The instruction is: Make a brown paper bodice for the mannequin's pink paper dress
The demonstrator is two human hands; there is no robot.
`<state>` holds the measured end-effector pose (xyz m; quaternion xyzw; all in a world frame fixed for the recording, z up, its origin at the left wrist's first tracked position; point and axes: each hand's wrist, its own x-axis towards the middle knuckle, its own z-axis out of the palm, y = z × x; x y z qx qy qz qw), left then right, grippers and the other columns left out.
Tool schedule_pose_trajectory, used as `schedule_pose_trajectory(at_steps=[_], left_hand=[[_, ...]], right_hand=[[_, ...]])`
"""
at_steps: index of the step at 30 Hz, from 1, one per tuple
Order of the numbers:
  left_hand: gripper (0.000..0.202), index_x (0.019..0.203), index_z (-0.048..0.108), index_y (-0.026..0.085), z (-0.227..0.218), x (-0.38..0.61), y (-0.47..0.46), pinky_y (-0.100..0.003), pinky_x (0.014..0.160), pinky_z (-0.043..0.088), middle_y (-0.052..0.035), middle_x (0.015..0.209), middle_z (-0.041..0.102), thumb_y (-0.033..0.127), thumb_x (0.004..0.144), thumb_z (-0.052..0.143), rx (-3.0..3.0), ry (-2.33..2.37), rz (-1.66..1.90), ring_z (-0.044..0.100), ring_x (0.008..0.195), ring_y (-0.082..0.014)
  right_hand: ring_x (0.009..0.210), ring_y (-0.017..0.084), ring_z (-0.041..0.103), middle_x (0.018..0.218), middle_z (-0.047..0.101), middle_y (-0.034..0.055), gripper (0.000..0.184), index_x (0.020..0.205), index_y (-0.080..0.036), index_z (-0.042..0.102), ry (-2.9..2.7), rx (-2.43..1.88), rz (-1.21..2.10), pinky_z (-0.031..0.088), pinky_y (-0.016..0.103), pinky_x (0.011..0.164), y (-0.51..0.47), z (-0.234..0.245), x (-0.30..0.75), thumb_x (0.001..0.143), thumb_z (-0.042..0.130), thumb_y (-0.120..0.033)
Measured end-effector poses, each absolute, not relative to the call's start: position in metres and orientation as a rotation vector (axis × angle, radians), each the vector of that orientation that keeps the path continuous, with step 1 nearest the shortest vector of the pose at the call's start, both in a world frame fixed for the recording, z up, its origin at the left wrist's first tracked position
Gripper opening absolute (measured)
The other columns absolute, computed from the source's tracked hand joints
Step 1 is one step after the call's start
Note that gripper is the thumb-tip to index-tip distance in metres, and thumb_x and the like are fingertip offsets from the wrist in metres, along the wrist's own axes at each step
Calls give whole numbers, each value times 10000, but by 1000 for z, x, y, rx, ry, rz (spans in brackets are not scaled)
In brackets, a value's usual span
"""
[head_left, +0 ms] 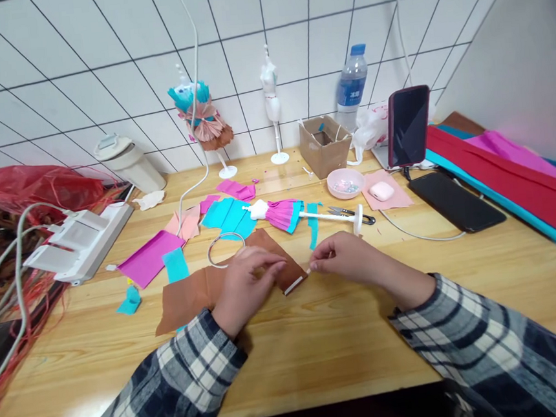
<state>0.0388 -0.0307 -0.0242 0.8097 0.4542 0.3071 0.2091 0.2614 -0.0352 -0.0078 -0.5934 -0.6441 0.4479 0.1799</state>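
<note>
A strip of brown crepe paper (290, 269) lies on the table between my hands, with a narrow white strip (293, 286) along its near end. My left hand (248, 279) is over this paper, thumb and forefinger stretched to the right with a small gap between them. At the paper's right corner, my right hand (343, 260) pinches a tiny white piece of tape (309, 271). A larger brown paper piece (188, 299) spreads out left of my left hand. Just beyond lies a small white dress form (259, 210) in a pink and blue paper skirt (285, 214).
Two dress forms stand by the wall, one bare (271, 95), one in ruffled paper (206, 117). Thread snips (369, 218), a pink bowl (345, 183), a cardboard box (325, 146), phones (457, 200) and a power strip (91, 244) surround the work area.
</note>
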Motion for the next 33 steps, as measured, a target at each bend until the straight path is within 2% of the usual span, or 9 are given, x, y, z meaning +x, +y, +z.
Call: schedule_pose_trajectory(at_steps=[3,7,15,21,26,33], left_hand=[[105,874,747,260,-25,47,-27,-340,801,442,-28,902,680,292,856,648,2341,1110,607,603,886,-189],[81,884,733,278,-27,53,-29,-378,854,414,-28,969,667,278,829,673,2379,1153,450,588,952,-216],[87,900,709,287,-27,52,-34,-423,880,350,-16,1017,646,312,836,655,2370,1234,426,574,973,-229],[89,905,705,289,-27,54,-35,-416,886,351,-9,1009,641,314,841,648,2357,1236,428,569,967,-218],[91,901,704,287,-25,54,-36,-417,887,355,-11,1008,641,327,842,646,2363,1242,412,566,971,-221],[90,891,707,273,-26,54,-34,-407,872,377,-23,995,648,320,833,657,2357,1234,416,565,958,-226]], right_hand=[[617,130,554,622,668,-7,139,710,-166,746,-1911,-1705,1259,360,233,554,-35,-16,258,739,623,-225],[642,137,581,659,700,2,151,701,-176,743,-1974,-1719,1137,358,235,559,-35,-22,253,741,604,-221],[607,139,576,630,692,5,189,640,-199,719,-2040,-1731,971,326,254,538,-38,-24,243,743,571,-257],[641,143,591,692,715,7,184,703,-216,735,-2028,-1770,888,338,254,559,-41,-28,241,751,561,-253],[647,141,582,705,705,4,140,686,-206,703,-1998,-1801,845,348,248,567,-43,-27,240,734,581,-257],[642,143,570,696,694,6,137,678,-208,702,-1943,-1815,956,337,248,544,-42,-25,242,724,609,-298]])
